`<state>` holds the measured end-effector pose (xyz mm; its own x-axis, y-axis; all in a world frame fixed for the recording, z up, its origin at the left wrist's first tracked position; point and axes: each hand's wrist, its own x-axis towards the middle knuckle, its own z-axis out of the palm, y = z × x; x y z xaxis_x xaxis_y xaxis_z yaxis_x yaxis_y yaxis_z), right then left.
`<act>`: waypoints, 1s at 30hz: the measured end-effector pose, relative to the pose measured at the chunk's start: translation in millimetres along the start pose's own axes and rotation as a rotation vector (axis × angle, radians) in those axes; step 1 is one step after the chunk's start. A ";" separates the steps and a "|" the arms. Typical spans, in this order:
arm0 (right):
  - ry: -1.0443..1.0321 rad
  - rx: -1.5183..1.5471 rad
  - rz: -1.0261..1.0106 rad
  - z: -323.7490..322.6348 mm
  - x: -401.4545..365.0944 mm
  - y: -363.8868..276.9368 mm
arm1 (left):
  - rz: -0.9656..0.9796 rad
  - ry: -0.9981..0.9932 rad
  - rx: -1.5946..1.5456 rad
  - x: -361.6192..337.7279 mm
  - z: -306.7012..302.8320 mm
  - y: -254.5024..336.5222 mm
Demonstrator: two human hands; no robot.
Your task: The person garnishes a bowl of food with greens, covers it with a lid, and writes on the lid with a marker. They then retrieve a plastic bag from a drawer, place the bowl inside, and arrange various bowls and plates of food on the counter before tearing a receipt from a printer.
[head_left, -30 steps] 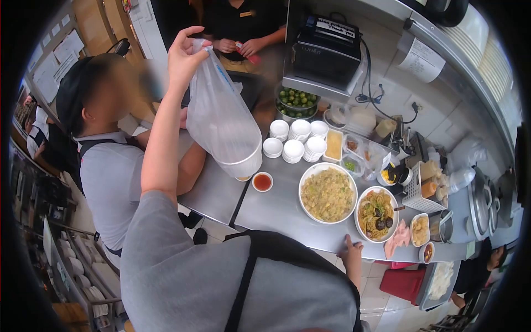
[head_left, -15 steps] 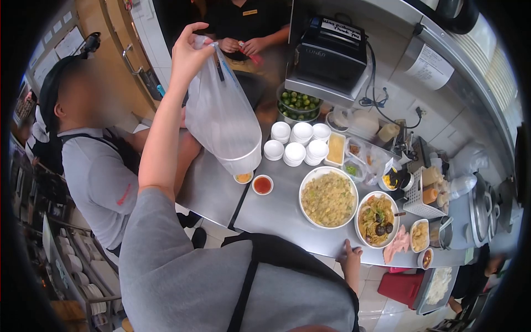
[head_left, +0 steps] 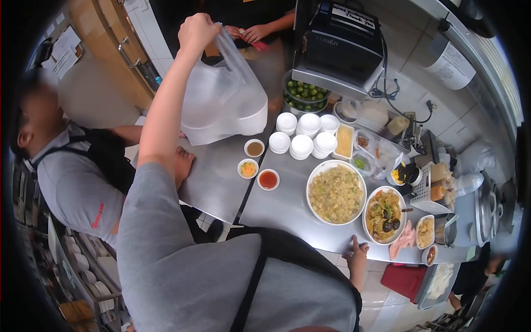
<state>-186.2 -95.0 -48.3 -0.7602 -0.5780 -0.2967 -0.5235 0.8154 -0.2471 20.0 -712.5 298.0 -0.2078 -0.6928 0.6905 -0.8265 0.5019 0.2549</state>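
Note:
My raised left hand [head_left: 197, 34] is closed around the gathered top of a translucent white plastic bag [head_left: 221, 102]. Pale container shapes show through the bag, which is over the steel counter [head_left: 213, 191]. In front of it are small cups of brown sauce [head_left: 254, 148], chopped orange and green bits [head_left: 247, 168] and red sauce [head_left: 269, 179]. At the counter's front edge my right hand [head_left: 357, 257] rests with a finger stretched out, holding nothing visible. Near it are a bowl of noodles [head_left: 381, 216], a bowl of fried rice [head_left: 336, 193] and a pink cloth [head_left: 403, 240].
Stacked white cups [head_left: 301, 146] and a bowl of green citrus fruit [head_left: 305, 91] sit behind the rice. A black printer [head_left: 343, 50] is on a raised shelf. One co-worker [head_left: 83, 171] leans in at left; another person's hands [head_left: 257, 34] are across the counter.
The bag has moved back from the small cups, uncovering the brown sauce, and its bottom looks wider. My left fingers have closed more tightly. The left co-worker has shifted, and the view has moved slightly.

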 end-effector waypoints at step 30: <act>0.058 0.124 0.052 -2.9 -4.3 -7.1 | -0.342 -0.511 0.071 67.7 174.0 -55.4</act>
<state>-180.3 -98.3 -42.6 -0.8075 -0.5297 -0.2595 -0.4345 0.8317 -0.3456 -39.4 -877.3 212.8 -0.1348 -0.9775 0.1620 -0.9197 0.1843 0.3466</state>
